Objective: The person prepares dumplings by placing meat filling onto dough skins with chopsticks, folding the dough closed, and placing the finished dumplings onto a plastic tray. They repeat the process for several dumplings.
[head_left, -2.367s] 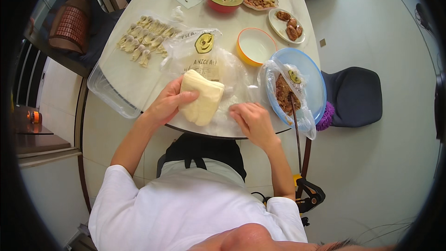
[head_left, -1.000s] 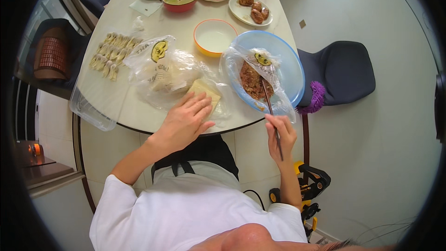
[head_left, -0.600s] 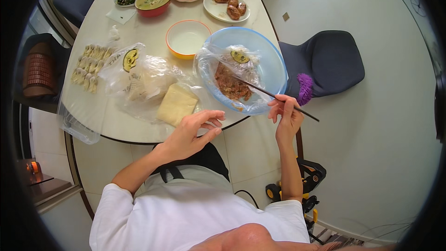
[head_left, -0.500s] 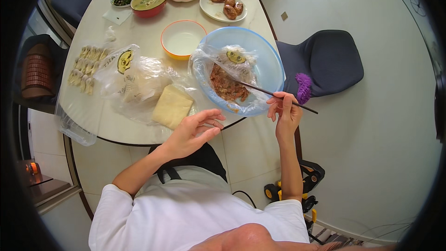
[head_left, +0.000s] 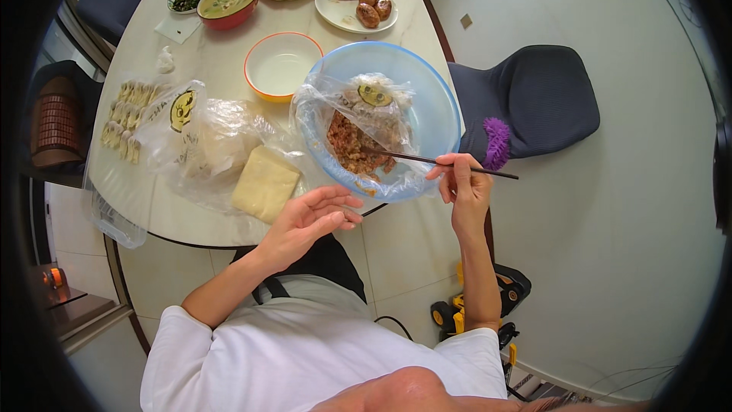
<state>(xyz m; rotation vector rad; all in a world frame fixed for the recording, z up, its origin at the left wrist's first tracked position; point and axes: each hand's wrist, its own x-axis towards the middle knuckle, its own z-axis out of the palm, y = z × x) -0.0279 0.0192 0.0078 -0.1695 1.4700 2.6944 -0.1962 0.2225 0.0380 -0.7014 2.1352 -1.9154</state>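
Note:
My right hand (head_left: 464, 191) grips dark chopsticks (head_left: 488, 172) beside the large blue basin (head_left: 437, 107). Their far tips reach into the brown minced filling (head_left: 349, 141), which lies in a clear plastic bag (head_left: 305, 107) spread inside the basin. My left hand (head_left: 309, 221) is held just off the table's front edge, its fingers stretched out and apart, with nothing plainly visible in it. Close beyond it sits a stack of square, pale yellow dough wrappers (head_left: 265, 183), next to a crumpled plastic bag (head_left: 210, 133) with pale contents.
Folded dumplings (head_left: 126, 118) stand in rows at the left of the table. A white bowl with an orange rim (head_left: 280, 65) is near the basin. Dishes, including a soup bowl (head_left: 229, 6) and a white plate (head_left: 328, 8), fill the far end. A dark chair (head_left: 541, 103) stands right.
The chopsticks' tips have moved down and left within the filling, and the chopsticks lie flatter. My view has shifted slightly, so the table items appear further left.

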